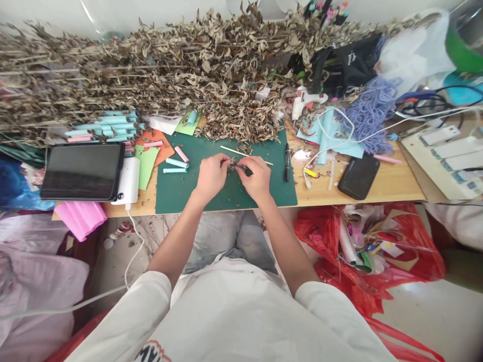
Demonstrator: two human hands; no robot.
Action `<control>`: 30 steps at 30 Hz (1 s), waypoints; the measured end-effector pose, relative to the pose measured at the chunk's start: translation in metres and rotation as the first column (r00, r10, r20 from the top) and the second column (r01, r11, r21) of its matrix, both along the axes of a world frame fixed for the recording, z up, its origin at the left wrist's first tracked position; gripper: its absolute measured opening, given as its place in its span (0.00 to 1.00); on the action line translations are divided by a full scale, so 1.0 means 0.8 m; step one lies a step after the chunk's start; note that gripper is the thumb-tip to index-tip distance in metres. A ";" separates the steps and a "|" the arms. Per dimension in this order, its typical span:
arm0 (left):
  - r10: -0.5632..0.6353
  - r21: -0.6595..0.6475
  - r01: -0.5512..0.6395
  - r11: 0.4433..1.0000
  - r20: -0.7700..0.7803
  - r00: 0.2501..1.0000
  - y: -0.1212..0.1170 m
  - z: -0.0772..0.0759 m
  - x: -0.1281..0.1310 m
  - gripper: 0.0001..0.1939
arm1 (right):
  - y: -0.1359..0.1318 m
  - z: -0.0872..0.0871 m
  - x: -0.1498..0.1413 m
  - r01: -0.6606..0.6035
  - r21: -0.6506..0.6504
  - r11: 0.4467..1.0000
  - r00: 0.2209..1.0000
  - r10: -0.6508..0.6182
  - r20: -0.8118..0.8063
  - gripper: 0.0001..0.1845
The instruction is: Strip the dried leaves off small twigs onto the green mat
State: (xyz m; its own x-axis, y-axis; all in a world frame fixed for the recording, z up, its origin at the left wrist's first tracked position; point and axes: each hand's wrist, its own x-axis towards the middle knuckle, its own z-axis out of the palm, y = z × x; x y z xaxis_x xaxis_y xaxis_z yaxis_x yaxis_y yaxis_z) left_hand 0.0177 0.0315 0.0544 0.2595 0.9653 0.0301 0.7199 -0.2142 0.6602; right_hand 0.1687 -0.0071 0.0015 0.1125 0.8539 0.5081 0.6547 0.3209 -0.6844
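Observation:
Above the green cutting mat [204, 196] my two hands meet at the fingertips. My left hand [212, 175] and my right hand [255, 176] both pinch a small clump of dried leaves [233, 164] between them. Just beyond the hands lies a thin wooden stick [245, 155], slanting across the mat. A heap of crumbled dried leaves [241, 123] covers the mat's far edge. Left of my left hand are small rolled tubes of blue paper [175, 170] and pink paper [181, 154]. A black pen [287, 162] rests on the mat's right side.
Dried leafy stalks [132, 70] fill the back. A tablet [82, 171] and white power bank [128, 182] are at left. A glue gun [305, 101], white cable [313, 160], black phone-like object [358, 176] and purple cord [372, 115] lie right. A red bag [320, 231] sits below.

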 end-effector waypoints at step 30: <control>-0.293 -0.006 0.293 0.956 -0.039 0.955 0.007 0.014 0.000 0.12 | -0.007 0.006 -0.003 -0.021 0.010 1.000 0.999 0.021 -0.030 0.10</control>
